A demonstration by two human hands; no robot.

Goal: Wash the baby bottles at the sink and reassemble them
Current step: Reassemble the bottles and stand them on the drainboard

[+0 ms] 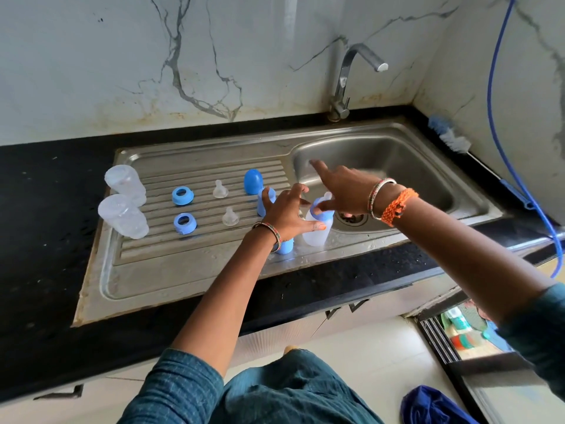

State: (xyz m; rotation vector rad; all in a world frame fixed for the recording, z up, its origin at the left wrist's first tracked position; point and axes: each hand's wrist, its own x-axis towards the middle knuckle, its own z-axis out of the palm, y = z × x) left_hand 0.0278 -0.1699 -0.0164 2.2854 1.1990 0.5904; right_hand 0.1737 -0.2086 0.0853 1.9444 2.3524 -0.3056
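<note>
A translucent baby bottle (315, 235) with a blue collar (327, 214) and a nipple (327, 195) stands on the steel sink's (195, 280) edge beside the basin. My left hand (286, 214) holds its body, the thumb across the front and the fingers spread behind. My right hand (342, 188) pinches the collar, index finger stretched out. On the drainboard lie two empty bottles (125, 182) (122, 216), two blue collars (182, 195) (185, 223), two clear nipples (220, 189) (230, 217) and blue caps (253, 181) (262, 205) (285, 246).
The faucet (345, 78) rises behind the basin (397, 166), no water running. A bottle brush (449, 136) lies on the black counter at the right, by a blue hose (501, 148). A blue cloth (428, 405) lies on the floor.
</note>
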